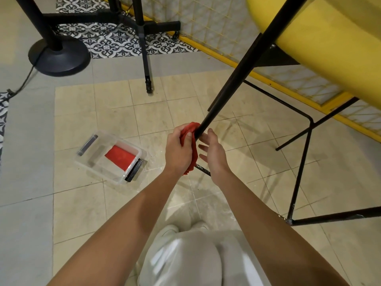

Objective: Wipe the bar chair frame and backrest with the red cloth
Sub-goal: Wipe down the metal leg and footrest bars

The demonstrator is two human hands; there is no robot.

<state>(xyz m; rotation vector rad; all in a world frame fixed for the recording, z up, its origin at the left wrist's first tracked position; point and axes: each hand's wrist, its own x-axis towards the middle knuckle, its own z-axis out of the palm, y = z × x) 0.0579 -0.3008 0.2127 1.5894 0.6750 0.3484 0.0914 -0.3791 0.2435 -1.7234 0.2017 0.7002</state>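
Left hand [179,149] grip clasps red cloth [190,129] round the chair leg [237,79]; right hand [214,153] slack beside it; backrest probably still to wipe.

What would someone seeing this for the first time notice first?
At centre, the left hand grips a red cloth against the bar chair's black leg, the right hand open beside it. The chair's yellow cushion fills the upper right. A clear plastic box holding something red lies on the floor, left.
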